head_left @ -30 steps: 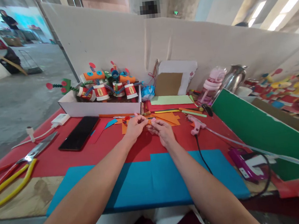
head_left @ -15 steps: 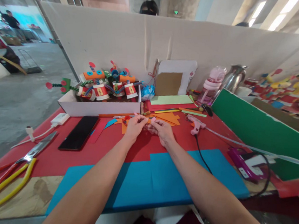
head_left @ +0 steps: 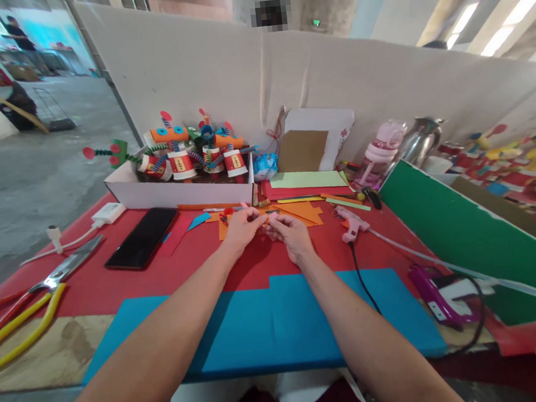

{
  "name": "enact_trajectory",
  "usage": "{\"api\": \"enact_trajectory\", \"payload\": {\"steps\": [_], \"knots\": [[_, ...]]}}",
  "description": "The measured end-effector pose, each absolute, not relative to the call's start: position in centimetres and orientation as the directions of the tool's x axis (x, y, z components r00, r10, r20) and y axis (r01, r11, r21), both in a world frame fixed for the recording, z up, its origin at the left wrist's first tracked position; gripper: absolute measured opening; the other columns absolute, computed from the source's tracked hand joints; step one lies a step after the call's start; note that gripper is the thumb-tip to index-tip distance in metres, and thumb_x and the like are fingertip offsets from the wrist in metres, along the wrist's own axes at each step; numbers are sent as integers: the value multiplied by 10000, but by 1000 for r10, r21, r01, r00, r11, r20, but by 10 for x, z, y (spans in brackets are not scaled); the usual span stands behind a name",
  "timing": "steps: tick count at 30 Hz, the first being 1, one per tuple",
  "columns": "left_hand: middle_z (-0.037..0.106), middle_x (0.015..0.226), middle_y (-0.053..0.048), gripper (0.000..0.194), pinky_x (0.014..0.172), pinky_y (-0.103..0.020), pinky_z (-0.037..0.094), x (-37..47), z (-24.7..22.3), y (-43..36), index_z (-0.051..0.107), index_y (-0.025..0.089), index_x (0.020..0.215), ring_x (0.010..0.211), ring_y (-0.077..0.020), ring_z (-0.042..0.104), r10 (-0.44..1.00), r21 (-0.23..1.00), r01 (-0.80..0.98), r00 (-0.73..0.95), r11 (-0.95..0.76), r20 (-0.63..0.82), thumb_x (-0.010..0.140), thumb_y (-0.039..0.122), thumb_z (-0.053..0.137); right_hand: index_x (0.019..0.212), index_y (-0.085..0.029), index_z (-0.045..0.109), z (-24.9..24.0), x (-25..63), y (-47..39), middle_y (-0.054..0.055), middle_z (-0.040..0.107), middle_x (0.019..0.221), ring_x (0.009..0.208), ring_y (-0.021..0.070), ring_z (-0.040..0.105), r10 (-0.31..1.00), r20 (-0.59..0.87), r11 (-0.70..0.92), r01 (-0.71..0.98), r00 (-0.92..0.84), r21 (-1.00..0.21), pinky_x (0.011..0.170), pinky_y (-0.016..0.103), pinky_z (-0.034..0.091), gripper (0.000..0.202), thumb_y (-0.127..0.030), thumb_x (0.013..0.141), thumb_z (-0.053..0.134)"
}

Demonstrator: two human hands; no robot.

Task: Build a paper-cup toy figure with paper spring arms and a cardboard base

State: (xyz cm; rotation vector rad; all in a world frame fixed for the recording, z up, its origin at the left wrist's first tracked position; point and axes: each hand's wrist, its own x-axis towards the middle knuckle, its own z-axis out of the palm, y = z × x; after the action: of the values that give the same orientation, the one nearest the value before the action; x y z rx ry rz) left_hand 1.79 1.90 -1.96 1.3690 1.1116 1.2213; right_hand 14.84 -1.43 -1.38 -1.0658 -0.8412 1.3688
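Observation:
Near the middle of the red-covered table (head_left: pixel 203 267), my left hand (head_left: pixel 243 227) and my right hand (head_left: pixel 290 231) meet fingertip to fingertip. Both are pinched closed on something small between them, orange where it shows; its shape is mostly hidden by the fingers. Just behind the hands lie orange paper pieces (head_left: pixel 304 212). A pink glue gun (head_left: pixel 353 223) rests to the right of my right hand, its nozzle toward the back. Left of my left hand are a blue paper scrap (head_left: pixel 198 220) and a red paper strip (head_left: pixel 177 235).
A black phone (head_left: pixel 143 238) and large scissors (head_left: pixel 51 284) lie left. Behind stands a white box (head_left: pixel 182 191) of paper-cup figures. Blue sheets (head_left: pixel 240 336) cover the front edge. At right are a green box (head_left: pixel 471 238), a pink bottle (head_left: pixel 379 152) and a purple device (head_left: pixel 441 298).
The fingertips of both hands have shifted very slightly around the small piece. On the table, nothing else has visibly moved.

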Motion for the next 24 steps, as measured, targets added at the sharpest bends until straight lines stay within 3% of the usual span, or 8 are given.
{"api": "enact_trajectory", "payload": {"steps": [8,11,16,24], "knots": [[610,621,5,340,574,-261,448,22,-13,13,616,159,692,582,-127,548,983,997,-66,176,-45,56,595,461,738,671,-186,616,-12,144,-14,-6,700,616,567,135,669,988,-107,-49,-448,107,-893,612,265,558,325,-334,504,852],[616,619,1,315,588,-260,452,21,-16,15,610,162,663,598,-131,558,984,995,-43,155,-86,92,616,455,717,688,-189,624,-13,144,-14,-11,695,615,574,129,661,990,-102,-53,-433,92,-900,620,261,553,304,-320,519,841],[609,585,7,289,553,-246,429,19,-19,18,609,160,637,569,-123,542,984,994,17,145,-105,102,637,433,705,696,-190,623,-14,145,-13,-40,641,550,497,101,593,993,-70,-26,-387,99,-922,488,206,466,276,-337,555,809],[618,579,15,278,549,-241,446,22,-13,14,625,152,674,540,-107,544,987,996,-86,154,-27,40,598,381,764,703,-190,625,-12,143,-15,-26,656,594,539,118,620,990,-45,9,-369,136,-929,544,242,506,261,-339,570,794]]}}
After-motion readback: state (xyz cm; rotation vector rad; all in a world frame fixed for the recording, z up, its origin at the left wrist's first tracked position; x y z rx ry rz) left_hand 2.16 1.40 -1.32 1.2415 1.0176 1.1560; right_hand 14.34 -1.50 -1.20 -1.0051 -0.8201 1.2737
